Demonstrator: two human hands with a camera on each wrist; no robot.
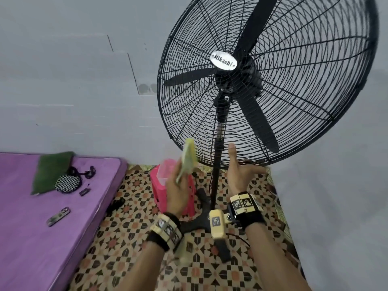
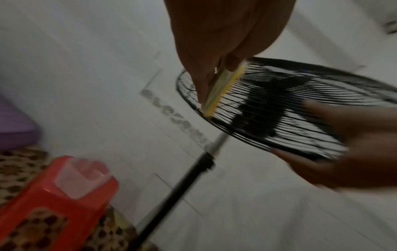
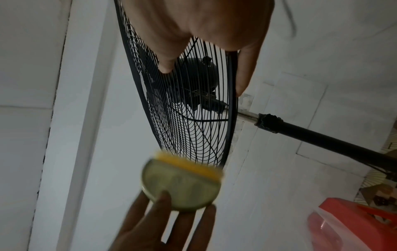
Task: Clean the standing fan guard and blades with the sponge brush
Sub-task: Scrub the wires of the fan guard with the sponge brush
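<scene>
While the left hand grips the sponge brush upright, yellow edge toward the guard, the rim's lower-left arc lies just far-right of it. Right hand, nearer the rim's bottom, hangs released, holding nothing.

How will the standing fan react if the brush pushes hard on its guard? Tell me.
The standing fan looks top-heavy: a wide head on a thin pole, so it may rock or tip. The thin guard wires would probably flex under the sponge brush.
</scene>
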